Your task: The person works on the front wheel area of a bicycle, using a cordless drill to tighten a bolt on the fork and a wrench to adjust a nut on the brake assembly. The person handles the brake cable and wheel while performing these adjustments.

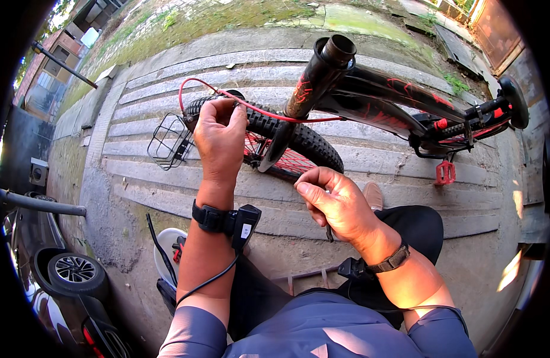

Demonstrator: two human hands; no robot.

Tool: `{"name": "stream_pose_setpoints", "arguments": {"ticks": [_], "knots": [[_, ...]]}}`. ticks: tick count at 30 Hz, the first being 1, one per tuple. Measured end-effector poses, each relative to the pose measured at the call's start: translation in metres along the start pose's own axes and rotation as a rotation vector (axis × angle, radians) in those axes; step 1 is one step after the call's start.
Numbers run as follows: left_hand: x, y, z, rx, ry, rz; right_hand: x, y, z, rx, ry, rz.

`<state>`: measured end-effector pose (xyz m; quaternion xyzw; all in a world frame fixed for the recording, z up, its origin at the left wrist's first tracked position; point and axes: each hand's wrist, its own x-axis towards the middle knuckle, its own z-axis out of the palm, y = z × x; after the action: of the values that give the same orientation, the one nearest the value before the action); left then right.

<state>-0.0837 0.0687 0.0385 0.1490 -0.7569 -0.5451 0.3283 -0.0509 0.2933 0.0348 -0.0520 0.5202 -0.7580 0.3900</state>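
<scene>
In front of me lies a black bicycle frame (376, 107) with red markings. Its head tube (308, 86) is bare on top, with no handlebar. The knobbly front tyre (314, 146) and red spokes (293, 160) show below it. My left hand (218, 137) is at the far side of this wheel, thumb and fingers pinched; what is between them is hidden. A red cable (266, 112) runs right by those fingertips and across the head tube. Nearer me, beside the tyre, my right hand (334, 203) is closed around a thin dark tool (329, 233), mostly hidden by the fingers.
A black wire basket (167, 143) lies left of the wheel. The saddle (513, 102) and a red pedal (445, 172) are at the right. A white bucket (166, 253) with tools stands by my left forearm. A parked car (66, 268) is at the left.
</scene>
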Motion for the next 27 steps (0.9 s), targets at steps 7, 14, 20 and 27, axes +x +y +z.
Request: {"name": "stream_pose_setpoints", "arguments": {"ticks": [7,14,20,27], "knots": [[-0.002,0.004,-0.001,-0.034,-0.004,-0.046,0.0,0.0,-0.002,-0.01,-0.031,0.019],[-0.001,0.002,0.003,-0.05,0.03,-0.052,0.0,0.0,-0.001,-0.04,-0.028,0.013],[0.0,-0.005,0.008,-0.016,0.051,0.042,-0.001,0.0,-0.001,-0.048,-0.03,0.011],[-0.002,-0.012,0.005,0.173,0.052,0.255,-0.001,0.001,-0.002,-0.038,-0.047,0.01]]}}
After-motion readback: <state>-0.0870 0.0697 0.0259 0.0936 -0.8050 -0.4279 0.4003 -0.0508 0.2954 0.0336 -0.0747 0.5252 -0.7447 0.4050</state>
